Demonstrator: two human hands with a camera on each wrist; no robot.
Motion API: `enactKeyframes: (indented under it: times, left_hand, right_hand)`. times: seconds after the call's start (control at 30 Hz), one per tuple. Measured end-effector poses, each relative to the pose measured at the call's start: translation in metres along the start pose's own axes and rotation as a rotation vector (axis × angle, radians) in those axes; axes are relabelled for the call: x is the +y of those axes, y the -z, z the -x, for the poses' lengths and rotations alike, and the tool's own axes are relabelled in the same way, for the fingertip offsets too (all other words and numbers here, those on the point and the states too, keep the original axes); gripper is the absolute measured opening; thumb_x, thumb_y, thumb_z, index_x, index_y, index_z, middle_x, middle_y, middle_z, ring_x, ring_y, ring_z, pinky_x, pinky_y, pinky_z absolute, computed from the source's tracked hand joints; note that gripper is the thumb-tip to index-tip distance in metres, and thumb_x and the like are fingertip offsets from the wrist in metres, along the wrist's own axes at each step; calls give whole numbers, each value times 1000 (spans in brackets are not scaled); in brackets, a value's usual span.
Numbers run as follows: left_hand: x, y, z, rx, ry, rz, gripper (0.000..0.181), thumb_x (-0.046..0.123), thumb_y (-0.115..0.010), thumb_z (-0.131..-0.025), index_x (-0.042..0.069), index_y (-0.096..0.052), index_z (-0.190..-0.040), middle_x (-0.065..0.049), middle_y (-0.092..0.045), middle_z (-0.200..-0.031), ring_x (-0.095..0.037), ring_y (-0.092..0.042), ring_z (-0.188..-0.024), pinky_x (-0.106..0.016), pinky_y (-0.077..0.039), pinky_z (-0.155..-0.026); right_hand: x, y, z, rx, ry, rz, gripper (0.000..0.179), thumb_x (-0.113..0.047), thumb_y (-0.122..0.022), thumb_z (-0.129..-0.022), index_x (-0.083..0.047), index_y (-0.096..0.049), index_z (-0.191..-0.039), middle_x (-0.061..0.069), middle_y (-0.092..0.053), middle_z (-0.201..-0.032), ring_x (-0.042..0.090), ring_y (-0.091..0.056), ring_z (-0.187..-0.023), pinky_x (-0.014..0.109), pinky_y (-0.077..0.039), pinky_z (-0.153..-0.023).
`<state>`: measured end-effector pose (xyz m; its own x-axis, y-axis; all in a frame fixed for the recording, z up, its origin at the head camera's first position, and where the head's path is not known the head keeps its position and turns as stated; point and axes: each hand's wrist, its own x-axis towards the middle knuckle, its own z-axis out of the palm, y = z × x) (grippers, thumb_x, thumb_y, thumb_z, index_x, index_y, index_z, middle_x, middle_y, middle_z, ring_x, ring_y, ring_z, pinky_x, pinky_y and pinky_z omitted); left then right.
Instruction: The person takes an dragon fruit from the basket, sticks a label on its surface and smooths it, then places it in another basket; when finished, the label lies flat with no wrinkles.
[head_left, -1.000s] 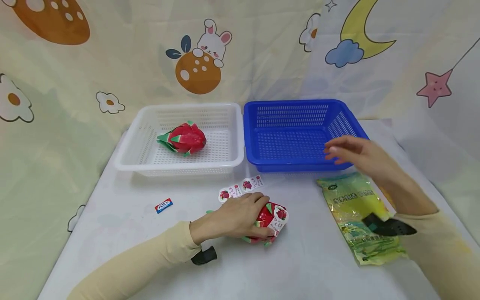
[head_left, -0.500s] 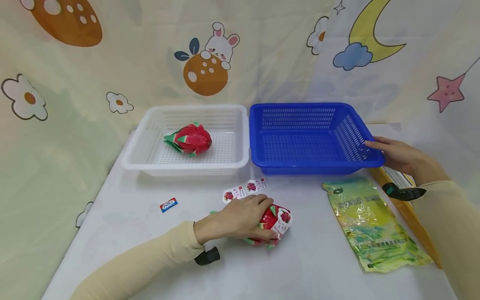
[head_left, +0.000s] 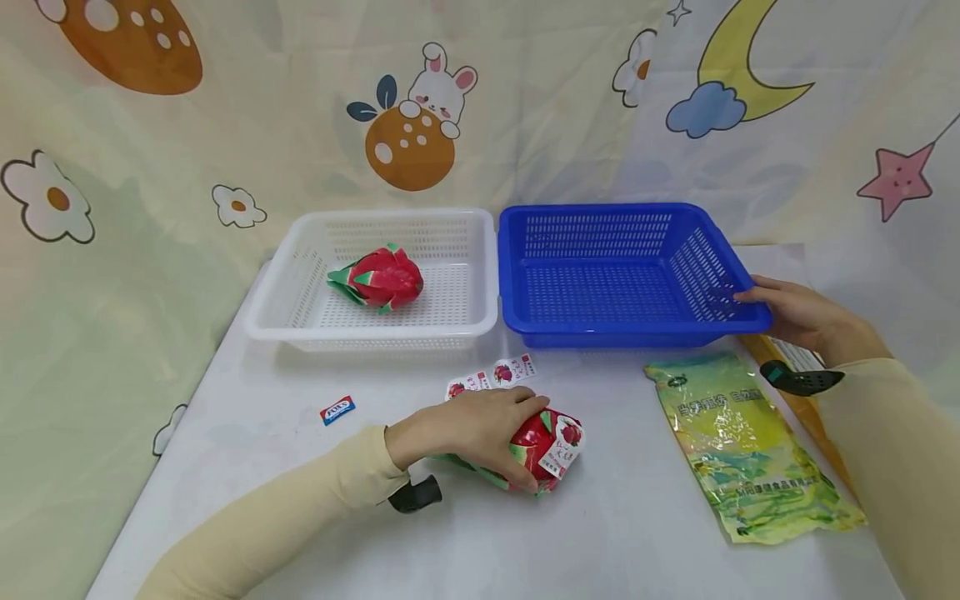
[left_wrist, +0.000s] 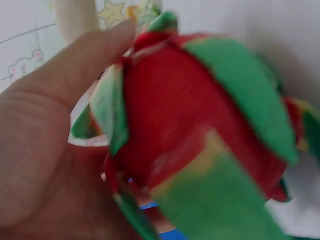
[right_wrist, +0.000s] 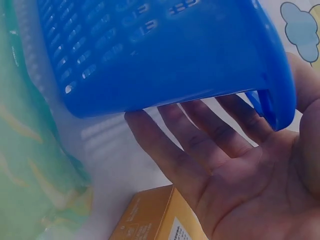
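Left hand [head_left: 476, 429]: grasping the nearer dragon fruit [head_left: 536, 435] on the bench [head_left: 615, 517]; could let it roll if loosened.
Fruit sticker [head_left: 562, 447]: on the fruit's right end; might crease or peel if rubbed.
Right hand [head_left: 806, 317]: gripping the blue basket [head_left: 600, 330] by its right end; may tip it if lifted one-sidedly.
White basket [head_left: 375, 334]: just beside, holding a second dragon fruit [head_left: 386, 279]; could get jolted by a leftward shove.

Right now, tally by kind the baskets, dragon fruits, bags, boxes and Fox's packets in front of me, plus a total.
Baskets: 2, white basket, blue basket
Dragon fruits: 2, basketed fruit, stickered fruit
Bags: 1, green-yellow bag
Boxes: 1, orange box
Packets: 1, Fox's packet
Total: 7
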<state>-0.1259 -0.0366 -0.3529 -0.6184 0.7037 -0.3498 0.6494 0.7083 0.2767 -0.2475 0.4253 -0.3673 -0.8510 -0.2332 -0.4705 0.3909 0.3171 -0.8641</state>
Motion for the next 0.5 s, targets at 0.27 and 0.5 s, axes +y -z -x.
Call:
enactKeyframes:
  times: [0.27,0.5]
  left_hand:
    - [-4,6,-5,-46,4,14,88,51,-80,-67,30,-41,-144,5,-58,-124,-11,-58,-99,-26,-51,-72]
    - [16,37,-3,33,-113,4,87,49,-81,-66,31,-42,-142,6,-56,-128,-10,-56,-106,-26,-50,-77]
  right_hand:
    - [-1,-1,0,-5,-9,-18,73,-25,-44,-102,-8,4,-155,-22,-66,-100,5,-65,-93,22,-53,-79]
    - [1,-2,2,13,-22,-4,74,-29,-45,-102,-11,4,-156,-24,-64,-101,3,-64,-94,22,-53,-80]
